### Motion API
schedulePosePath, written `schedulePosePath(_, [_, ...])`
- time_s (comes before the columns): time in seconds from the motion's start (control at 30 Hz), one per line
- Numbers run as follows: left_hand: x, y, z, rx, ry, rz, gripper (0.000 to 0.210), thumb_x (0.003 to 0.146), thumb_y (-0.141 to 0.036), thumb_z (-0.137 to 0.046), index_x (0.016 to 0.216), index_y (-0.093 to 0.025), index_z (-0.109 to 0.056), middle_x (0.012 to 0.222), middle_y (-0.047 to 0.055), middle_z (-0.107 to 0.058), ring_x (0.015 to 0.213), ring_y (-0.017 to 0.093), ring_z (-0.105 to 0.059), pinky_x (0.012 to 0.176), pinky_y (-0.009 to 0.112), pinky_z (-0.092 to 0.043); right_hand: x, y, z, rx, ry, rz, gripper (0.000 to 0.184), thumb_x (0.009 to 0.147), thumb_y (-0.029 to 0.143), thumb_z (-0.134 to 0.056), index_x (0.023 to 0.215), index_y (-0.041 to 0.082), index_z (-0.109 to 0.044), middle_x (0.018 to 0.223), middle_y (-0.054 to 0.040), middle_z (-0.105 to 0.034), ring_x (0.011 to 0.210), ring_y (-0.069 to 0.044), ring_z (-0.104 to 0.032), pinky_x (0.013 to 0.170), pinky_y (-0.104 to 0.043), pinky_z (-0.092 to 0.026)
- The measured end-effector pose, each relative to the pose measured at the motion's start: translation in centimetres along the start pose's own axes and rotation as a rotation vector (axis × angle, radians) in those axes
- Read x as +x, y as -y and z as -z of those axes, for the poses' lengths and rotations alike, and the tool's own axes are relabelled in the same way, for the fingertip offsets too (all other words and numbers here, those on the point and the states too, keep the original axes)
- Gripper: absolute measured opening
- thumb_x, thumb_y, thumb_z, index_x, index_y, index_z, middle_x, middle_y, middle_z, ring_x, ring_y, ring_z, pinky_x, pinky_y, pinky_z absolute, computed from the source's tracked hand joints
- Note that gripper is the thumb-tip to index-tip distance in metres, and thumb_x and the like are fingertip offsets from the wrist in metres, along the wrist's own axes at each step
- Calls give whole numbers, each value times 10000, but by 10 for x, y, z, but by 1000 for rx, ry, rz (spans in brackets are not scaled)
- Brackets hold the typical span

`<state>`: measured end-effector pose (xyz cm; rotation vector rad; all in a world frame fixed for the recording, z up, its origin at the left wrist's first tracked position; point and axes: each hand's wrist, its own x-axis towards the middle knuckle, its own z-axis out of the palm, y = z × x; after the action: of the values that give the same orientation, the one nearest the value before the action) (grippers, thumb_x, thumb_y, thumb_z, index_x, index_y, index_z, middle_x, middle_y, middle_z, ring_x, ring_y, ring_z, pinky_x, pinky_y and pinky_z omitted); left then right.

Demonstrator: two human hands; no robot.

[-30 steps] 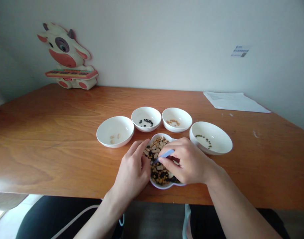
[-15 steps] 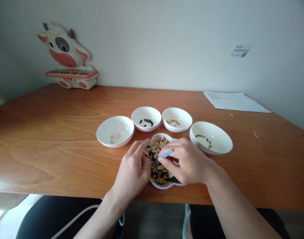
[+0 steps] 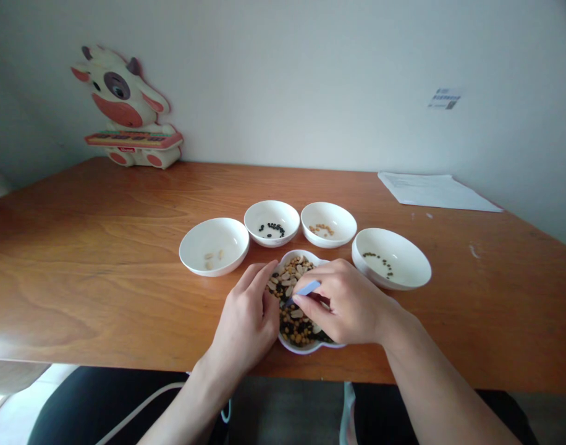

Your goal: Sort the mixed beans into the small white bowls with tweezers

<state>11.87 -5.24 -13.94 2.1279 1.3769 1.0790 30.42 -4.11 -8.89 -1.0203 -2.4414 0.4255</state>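
Note:
A white scalloped dish (image 3: 304, 350) near the table's front edge holds mixed peanuts, black beans, yellow beans and small green beans. My left hand (image 3: 248, 309) is closed around its left rim, the fingers at the far side and the thumb nearer me. Pinched in my right hand (image 3: 350, 303) is a pair of light blue tweezers (image 3: 309, 287), tips down among the beans. Whether the tips grip anything is too small to tell. My right hand hides the dish's right part.
Beyond the dish, four white bowls form an arc: one with a few peanuts (image 3: 213, 232), one with black beans (image 3: 272, 209), one with yellow beans (image 3: 329, 212), one with green beans (image 3: 406, 262). A cow toy keyboard (image 3: 133, 141) and papers (image 3: 438, 190) stand farther back.
The whole view has shifted very slightly. Both hands, the tweezers and the dish keep nearly the same places relative to one another.

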Motion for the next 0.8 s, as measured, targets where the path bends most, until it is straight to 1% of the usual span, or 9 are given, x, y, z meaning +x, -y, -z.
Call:
schedulePosePath(0.13, [-1, 0, 0, 0, -3, -1, 450, 841, -71, -419, 1255, -119, -589, 1189, 105, -642, 1059, 223, -637, 964, 366, -547, 0, 1, 0, 1, -23, 34, 195, 835, 150, -550, 653, 147, -619, 580, 10, -580, 552, -109, -475, 564, -271, -335])
schedulePosePath(0.23, [-1, 0, 0, -2, -3, -1, 451, 840, -69, -418, 1255, -124, -587, 1193, 103, -640, 1065, 223, -634, 974, 370, -544, -1, 0, -2, -7, -30, 62, 192, 827, 141, -552, 645, 144, -613, 561, 12, -555, 545, -110, -463, 553, -273, -327])
schedulePosePath(0.33, [-1, 1, 0, -3, -5, -6, 454, 836, -65, -419, 1253, -125, -586, 1194, 102, -639, 1062, 221, -636, 969, 368, -547, -1, -1, -4, -9, -53, 75, 197, 823, 139, -546, 640, 142, -620, 561, 2, -570, 543, -116, -475, 553, -272, -340])
schedulePosePath(0.43, [0, 0, 0, -5, -1, -8, 458, 836, -66, -420, 1259, -129, -583, 1195, 100, -639, 1056, 217, -638, 959, 362, -551, -2, -3, 0, 13, -118, 94, 187, 825, 130, -543, 668, 140, -644, 589, -10, -613, 535, -113, -498, 549, -263, -358])
schedulePosePath(0.53, [0, 0, -1, -2, -1, -13, 459, 836, -70, -417, 1260, -132, -583, 1207, 99, -635, 1062, 214, -638, 952, 352, -551, -4, -6, 13, 12, -211, 97, 177, 834, 119, -547, 709, 137, -672, 609, -13, -640, 516, -102, -510, 539, -251, -365])
schedulePosePath(0.6, [0, 0, -1, 10, -2, -15, 458, 839, -76, -412, 1260, -130, -583, 1203, 102, -637, 1057, 214, -640, 937, 348, -555, -9, -8, 26, -2, -261, 65, 181, 847, 131, -554, 719, 139, -681, 622, -10, -653, 511, -94, -520, 529, -241, -367])
schedulePosePath(0.67, [1, 0, -1, 21, -1, -16, 459, 843, -82, -404, 1265, -128, -580, 1198, 104, -638, 1052, 213, -643, 925, 344, -557, -16, -13, 41, -42, -311, -11, 207, 867, 174, -563, 697, 148, -679, 597, 3, -635, 497, -89, -511, 522, -236, -365])
schedulePosePath(0.8, [0, 1, 0, 41, 10, -25, 459, 851, -97, -392, 1267, -134, -581, 1210, 96, -636, 1067, 207, -640, 936, 331, -549, -35, -30, 67, -147, -433, -202, 261, 880, 248, -559, 651, 169, -654, 527, 21, -558, 471, -97, -475, 495, -250, -325])
